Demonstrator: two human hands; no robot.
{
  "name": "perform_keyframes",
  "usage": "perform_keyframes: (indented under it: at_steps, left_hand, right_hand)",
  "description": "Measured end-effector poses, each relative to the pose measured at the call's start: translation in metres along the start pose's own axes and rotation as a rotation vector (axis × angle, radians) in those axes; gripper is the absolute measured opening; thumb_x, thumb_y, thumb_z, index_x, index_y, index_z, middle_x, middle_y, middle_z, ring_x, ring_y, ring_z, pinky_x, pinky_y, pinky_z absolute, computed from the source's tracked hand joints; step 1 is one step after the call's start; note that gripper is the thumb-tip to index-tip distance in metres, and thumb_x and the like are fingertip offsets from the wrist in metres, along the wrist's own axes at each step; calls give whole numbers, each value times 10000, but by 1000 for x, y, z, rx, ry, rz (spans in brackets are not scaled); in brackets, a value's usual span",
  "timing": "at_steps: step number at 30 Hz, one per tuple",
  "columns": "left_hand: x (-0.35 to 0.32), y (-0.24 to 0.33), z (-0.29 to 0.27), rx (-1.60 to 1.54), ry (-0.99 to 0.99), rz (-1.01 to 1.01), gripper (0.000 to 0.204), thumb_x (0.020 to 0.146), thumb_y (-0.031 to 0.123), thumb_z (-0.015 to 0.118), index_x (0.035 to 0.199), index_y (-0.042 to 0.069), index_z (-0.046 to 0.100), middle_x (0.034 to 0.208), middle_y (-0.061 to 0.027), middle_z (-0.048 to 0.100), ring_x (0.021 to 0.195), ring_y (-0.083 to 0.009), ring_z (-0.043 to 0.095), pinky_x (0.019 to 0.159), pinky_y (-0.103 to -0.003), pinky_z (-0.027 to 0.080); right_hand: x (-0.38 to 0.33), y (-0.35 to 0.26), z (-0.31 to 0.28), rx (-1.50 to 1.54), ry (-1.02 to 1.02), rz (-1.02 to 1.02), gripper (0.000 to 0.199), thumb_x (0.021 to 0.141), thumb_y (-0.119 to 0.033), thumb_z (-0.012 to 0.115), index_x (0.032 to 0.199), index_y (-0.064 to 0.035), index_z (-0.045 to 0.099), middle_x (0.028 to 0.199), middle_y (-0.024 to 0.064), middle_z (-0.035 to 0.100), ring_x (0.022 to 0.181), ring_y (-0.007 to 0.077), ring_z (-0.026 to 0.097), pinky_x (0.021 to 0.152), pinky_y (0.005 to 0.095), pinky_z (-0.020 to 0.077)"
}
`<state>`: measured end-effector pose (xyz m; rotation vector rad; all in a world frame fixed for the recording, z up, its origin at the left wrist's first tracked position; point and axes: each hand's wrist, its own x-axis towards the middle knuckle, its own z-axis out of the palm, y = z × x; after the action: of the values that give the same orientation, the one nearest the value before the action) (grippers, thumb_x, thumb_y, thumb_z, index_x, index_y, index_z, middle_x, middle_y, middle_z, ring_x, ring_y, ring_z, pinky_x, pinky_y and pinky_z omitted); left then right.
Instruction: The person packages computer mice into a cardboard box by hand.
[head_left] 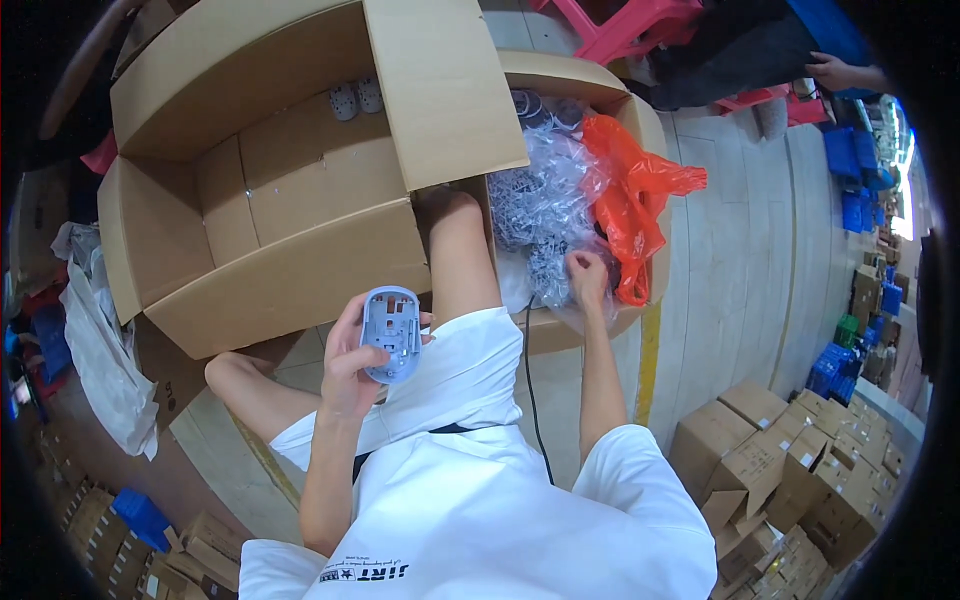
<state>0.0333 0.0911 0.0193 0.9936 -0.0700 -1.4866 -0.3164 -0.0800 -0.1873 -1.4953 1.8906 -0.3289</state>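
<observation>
Black print stood on the white T-shirt (480, 515), low in the view and upside down to the wearer: one short line of bold lettering (388, 573), a star in a dark block beside it, and a row of much smaller characters, too fine to make out surely. A dark mark, perhaps two characters, showed on the brown cardboard (150, 365) at left. Pale labels dotted the stacked cartons (748, 418) on the right, their print too small to read.
</observation>
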Motion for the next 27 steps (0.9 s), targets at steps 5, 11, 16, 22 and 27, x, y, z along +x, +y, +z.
perform_keyframes:
  at_steps: [5, 11, 16, 22, 27]
  left_hand:
    - [4, 0, -2, -12, -8, -2, 749, 525, 30, 527, 1270, -10, 462, 1145, -219, 585, 1062, -409, 609, 860, -477, 543]
    - [6, -11, -8, -54, -53, -24, 718, 544, -28, 514, 1260, -9, 455, 1171, -222, 574, 1079, -433, 608, 889, -508, 535]
    - [8, -12, -12, -75, -70, -29, 708, 553, -49, 503, 1258, -9, 454, 1174, -218, 574, 1080, -437, 607, 893, -514, 531]
    - [6, -6, -5, -86, -86, -19, 699, 560, -63, 498, 1256, -7, 456, 1173, -214, 577, 1079, -432, 608, 902, -510, 527]
    - [-5, 0, 0, -92, -64, 46, 674, 562, -35, 522, 1234, -15, 479, 1117, -228, 600, 1040, -376, 616, 875, -459, 534]
  right_hand:
    - [-8, -11, -3, 441, 126, -62, 205, 837, -132, 696, 983, 11, 703, 872, 78, 703, 726, 152, 612, 695, 243, 496]
    - [-8, -4, -2, 705, 243, -43, 187, 857, -38, 660, 1035, 18, 674, 903, 102, 693, 765, 151, 624, 691, 228, 507]
    - [-5, -11, -7, 944, 172, 30, 241, 873, -23, 644, 1108, 24, 629, 934, 125, 685, 765, 162, 632, 675, 236, 527]
    - [-58, -138, -43, 1079, -193, -16, 294, 872, 3, 624, 1163, 16, 585, 979, 121, 657, 708, 151, 612, 659, 238, 550]
    - [-112, -192, -33, 1107, -499, -109, 237, 819, 63, 649, 1042, 0, 598, 896, 128, 677, 680, 160, 645, 610, 268, 580]
